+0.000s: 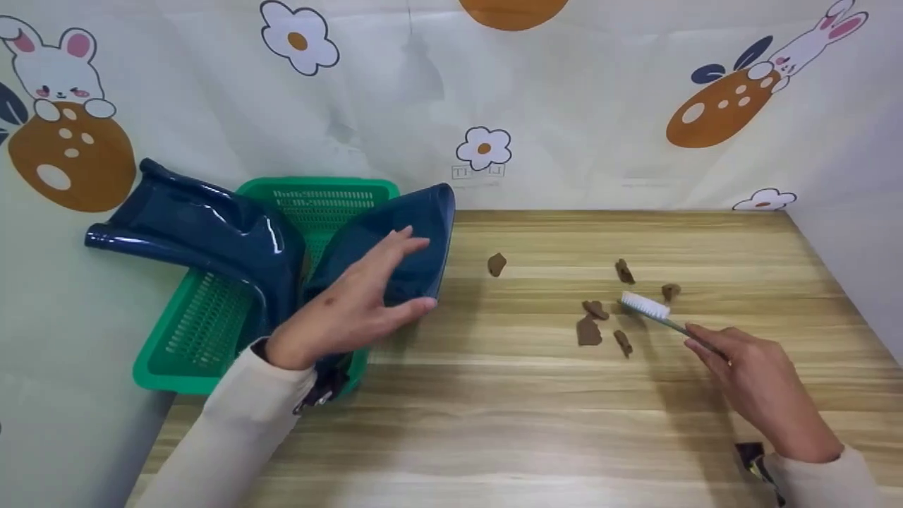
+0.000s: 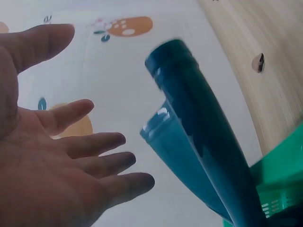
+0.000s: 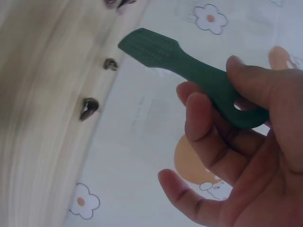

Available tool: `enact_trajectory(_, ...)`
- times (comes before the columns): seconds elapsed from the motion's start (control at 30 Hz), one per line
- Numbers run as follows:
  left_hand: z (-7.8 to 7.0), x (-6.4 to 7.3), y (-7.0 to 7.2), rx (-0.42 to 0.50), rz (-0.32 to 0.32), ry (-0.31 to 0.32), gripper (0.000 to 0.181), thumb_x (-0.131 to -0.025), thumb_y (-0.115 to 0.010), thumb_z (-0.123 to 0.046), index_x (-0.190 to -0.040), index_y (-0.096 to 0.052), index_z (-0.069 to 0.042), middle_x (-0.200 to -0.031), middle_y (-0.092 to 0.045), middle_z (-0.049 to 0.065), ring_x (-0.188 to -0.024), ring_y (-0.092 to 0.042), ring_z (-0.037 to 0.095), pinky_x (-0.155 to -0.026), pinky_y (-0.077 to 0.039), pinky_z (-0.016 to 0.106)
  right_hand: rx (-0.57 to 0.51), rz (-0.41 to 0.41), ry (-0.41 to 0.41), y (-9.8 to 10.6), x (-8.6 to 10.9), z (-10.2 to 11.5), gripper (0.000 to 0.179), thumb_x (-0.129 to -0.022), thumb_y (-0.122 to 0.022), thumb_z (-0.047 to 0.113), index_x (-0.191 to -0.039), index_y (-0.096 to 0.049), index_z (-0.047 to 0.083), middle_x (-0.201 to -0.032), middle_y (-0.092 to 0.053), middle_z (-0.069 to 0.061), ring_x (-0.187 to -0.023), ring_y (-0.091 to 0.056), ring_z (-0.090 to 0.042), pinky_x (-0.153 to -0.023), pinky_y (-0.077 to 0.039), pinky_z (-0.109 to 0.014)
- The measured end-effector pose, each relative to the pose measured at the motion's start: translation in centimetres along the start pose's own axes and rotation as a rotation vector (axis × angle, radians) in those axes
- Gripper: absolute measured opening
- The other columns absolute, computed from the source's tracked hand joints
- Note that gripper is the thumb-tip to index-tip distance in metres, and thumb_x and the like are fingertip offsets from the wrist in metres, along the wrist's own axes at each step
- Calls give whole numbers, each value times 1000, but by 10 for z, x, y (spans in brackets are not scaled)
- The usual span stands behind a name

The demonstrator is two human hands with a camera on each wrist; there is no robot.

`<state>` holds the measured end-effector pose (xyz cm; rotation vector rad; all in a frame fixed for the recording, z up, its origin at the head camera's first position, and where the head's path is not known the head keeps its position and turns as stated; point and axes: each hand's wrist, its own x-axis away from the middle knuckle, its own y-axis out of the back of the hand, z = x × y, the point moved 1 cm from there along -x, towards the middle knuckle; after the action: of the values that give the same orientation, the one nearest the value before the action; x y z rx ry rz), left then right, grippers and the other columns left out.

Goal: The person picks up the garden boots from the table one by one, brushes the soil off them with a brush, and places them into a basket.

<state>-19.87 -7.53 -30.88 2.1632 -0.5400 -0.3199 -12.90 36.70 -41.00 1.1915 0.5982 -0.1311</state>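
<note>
My right hand (image 1: 762, 381) pinches the green handle of a small brush (image 1: 645, 305). Its white bristles are in the head view; the right wrist view shows the flat back of the green brush (image 3: 156, 49) and a hole in the handle. Brown flakes (image 1: 590, 331) lie scattered on the table under and around the brush head. My left hand (image 1: 346, 303) has its fingers spread and holds nothing. It hovers over one of two glossy dark blue pieces that look like rain boots (image 1: 381, 240); whether it touches cannot be told.
A green plastic basket (image 1: 152, 374) holds both blue pieces, and the other blue boot (image 1: 183, 212) sticks out over its left side. One brown flake (image 1: 497, 264) lies apart, right of the basket. A patterned wall sheet (image 1: 585, 92) backs the wooden table (image 1: 494, 437).
</note>
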Motion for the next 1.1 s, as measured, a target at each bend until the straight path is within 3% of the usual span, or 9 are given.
enact_trajectory(0.13, -7, 3, -11, -69, 43, 5, 76, -83, -54, -60, -146, -27, -27, -155, -10, -1, -141, -1, 16, -106, -21, 53, 76, -25, 83, -6, 4, -4, 26, -72, -76, 3, -98, -72, 1, -69, -65, -6, -47, -44, -3, -39, -36, -21)
enact_trajectory(0.27, -8, 4, -20, -177, 39, -42, 81, -82, -51, -65, -148, -24, -25, -156, -7, 2, -141, 3, 19, -109, -12, 52, 153, -14, 130, -14, 7, -8, 28, -69, -77, 5, -97, -72, 1, -63, -59, -5, -44, -39, -3, -36, -31, -22)
enact_trajectory(0.33, -8, 6, -23, -230, 22, -70, 83, -83, -50, -64, -148, -22, -22, -156, -6, 5, -141, 4, 21, -110, -7, 50, 170, 53, 93, -17, 8, -10, 32, -69, -77, 7, -100, -71, 0, -64, -56, -5, -45, -38, -5, -36, -31, -23)
enact_trajectory(0.4, -7, 8, -26, -267, 22, -83, 86, -83, -49, -64, -149, -18, -19, -156, -3, 8, -141, 5, 23, -111, -5, 49, 164, 173, 21, -21, 9, -12, 38, -71, -77, 8, -107, -68, -2, -68, -55, -6, -47, -38, -8, -38, -32, -25)
enact_trajectory(0.57, -8, 16, -34, -319, 62, -87, 96, -81, -40, -72, -150, -5, -17, -154, 5, 14, -140, 11, 26, -110, -3, 51, 164, 429, -121, -27, 11, -17, 51, -75, -77, 15, -118, -60, -4, -74, -55, -7, -53, -44, -14, -44, -39, -35)
enact_trajectory(0.73, -6, 18, -39, -397, 26, -76, 103, -77, -36, -77, -150, -4, -13, -154, 5, 18, -140, 7, 33, -109, -4, 54, 187, 506, -153, -32, 11, -19, 52, -75, -77, 18, -119, -59, -3, -79, -58, -9, -64, -53, -21, -48, -42, -45)
enact_trajectory(0.9, -1, 18, -44, -457, 4, -52, 110, -72, -35, -82, -150, -5, -9, -153, 4, 20, -139, 4, 37, -107, -5, 59, 191, 545, -169, -31, 10, -17, 49, -77, -75, 24, -117, -61, -1, -84, -58, -11, -71, -54, -27, -51, -42, -48)
enact_trajectory(1.0, 2, 17, -45, -478, -3, -38, 115, -69, -33, -86, -149, -5, -9, -153, 4, 21, -139, 5, 38, -106, -4, 60, 160, 539, -180, -27, 9, -12, 55, -80, -72, 31, -122, -57, -1, -100, -58, -22, -87, -55, -38, -65, -42, -59)
enact_trajectory(1.1, 4, 16, -46, -499, -12, -19, 120, -64, -31, -90, -150, -5, -10, -153, 4, 20, -139, 5, 38, -106, -3, 61, 117, 515, -194, -19, 5, -8, 71, -83, -66, 43, -135, -44, 1, -129, -42, -32, -115, -40, -50, -87, -23, -73)
